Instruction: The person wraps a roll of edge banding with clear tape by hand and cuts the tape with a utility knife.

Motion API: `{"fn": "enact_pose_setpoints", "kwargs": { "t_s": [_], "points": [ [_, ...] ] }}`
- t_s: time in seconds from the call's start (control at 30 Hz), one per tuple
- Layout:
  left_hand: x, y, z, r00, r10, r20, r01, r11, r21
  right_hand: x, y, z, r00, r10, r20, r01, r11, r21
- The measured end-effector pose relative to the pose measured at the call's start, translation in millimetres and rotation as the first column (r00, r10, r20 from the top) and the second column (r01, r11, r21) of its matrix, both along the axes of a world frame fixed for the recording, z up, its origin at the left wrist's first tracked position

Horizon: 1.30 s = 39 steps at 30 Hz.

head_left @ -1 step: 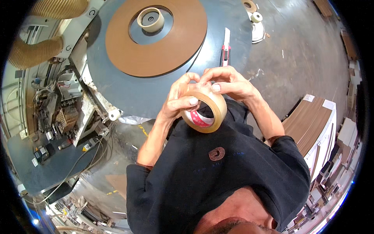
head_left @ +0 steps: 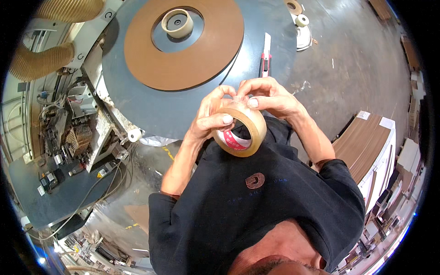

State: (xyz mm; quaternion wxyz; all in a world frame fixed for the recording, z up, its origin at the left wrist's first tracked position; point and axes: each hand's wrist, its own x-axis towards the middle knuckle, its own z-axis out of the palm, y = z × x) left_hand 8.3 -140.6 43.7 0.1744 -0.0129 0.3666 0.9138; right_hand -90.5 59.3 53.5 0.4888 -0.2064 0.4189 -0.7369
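Observation:
I hold a roll of tan packing tape (head_left: 258, 123) with a red-and-white core in front of my chest. My left hand (head_left: 207, 118) grips the roll from the left, thumb pressed on its outer face. My right hand (head_left: 271, 97) rests on the roll's top edge, its fingertips pinched together with my left fingertips at the tape's surface. Just beyond my hands lies a red and white utility knife (head_left: 265, 56) on a grey round disc (head_left: 151, 105).
A wide brown coil of banding (head_left: 201, 50) lies on the disc around a cream hub (head_left: 177, 23). To the left are flexible hoses (head_left: 41, 62) and an open machine with cables (head_left: 68, 133). Stacked brown panels (head_left: 366, 142) stand at right; small rolls (head_left: 301, 20) sit beyond the disc.

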Motion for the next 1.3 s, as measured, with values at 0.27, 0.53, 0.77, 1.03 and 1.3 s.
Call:
{"fn": "enact_pose_setpoints", "kwargs": {
  "t_s": [0.27, 0.53, 0.77, 1.03, 1.3],
  "points": [
    [0, -9, 1, 0.999, -0.005, 0.050, 0.001, 0.996, 0.093, 16, -9, 20, 0.844, -0.337, -0.417, 0.374, 0.928, 0.006],
    [13, 3, -6, 0.925, 0.308, -0.224, -0.377, 0.824, -0.422, 19, 0, 38, 0.904, -0.427, -0.013, 0.409, 0.875, -0.259],
    [-38, 13, -1, 0.786, -0.205, -0.583, -0.619, -0.257, -0.743, 28, 10, 26, 0.958, -0.284, 0.042, 0.286, 0.929, -0.233],
    [-40, 0, -35, 0.790, -0.374, -0.486, -0.608, -0.370, -0.703, 19, 18, 14, 0.965, -0.262, -0.023, 0.252, 0.946, -0.206],
    [-33, 3, -21, 0.741, -0.210, -0.638, -0.671, -0.284, -0.685, 8, 21, 7, 0.943, -0.324, -0.070, 0.310, 0.937, -0.164]
  ]
}}
